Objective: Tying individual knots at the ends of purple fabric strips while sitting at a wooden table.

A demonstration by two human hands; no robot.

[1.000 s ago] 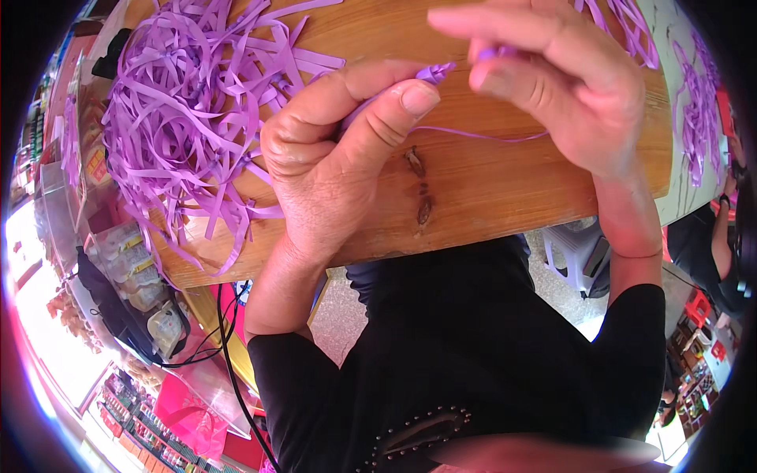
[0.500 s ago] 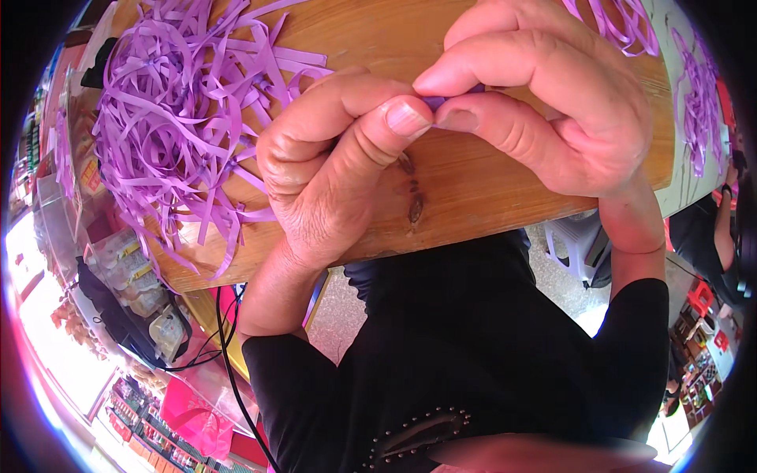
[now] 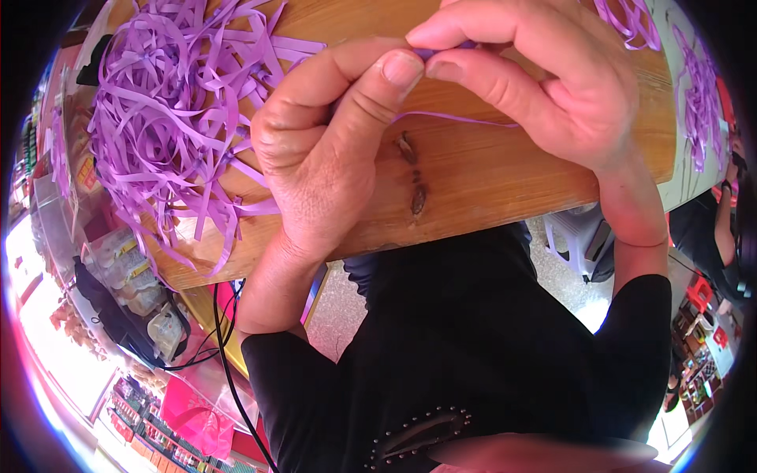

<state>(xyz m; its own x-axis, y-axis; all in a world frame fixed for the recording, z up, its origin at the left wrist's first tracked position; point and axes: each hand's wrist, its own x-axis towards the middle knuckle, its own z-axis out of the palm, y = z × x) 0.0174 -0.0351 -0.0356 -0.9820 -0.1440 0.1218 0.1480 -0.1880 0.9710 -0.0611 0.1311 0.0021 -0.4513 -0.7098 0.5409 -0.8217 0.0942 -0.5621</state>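
Observation:
Over the wooden table, my left hand [image 3: 327, 134] and my right hand [image 3: 544, 79] meet fingertip to fingertip. Both pinch a purple ribbon [image 3: 426, 54], of which only a small bit shows between the thumbs and forefingers. A thin purple strand [image 3: 457, 119] stretches below the fingers toward my right wrist; whether it belongs to the held ribbon I cannot tell. To the left of my left hand lies a large tangled pile of purple ribbons [image 3: 169, 118], some with small knots.
The wooden table [image 3: 489, 181] has dark knots near its front edge. More purple ribbons [image 3: 631, 20] lie at the far right, and another bunch [image 3: 698, 102] on a pale surface beyond. A black cable [image 3: 225, 355] hangs at left; a stool [image 3: 579, 244] stands below the table.
Both hands have moved up, farther from me, still pinching the ribbon. The thin purple strand beneath them has come into view.

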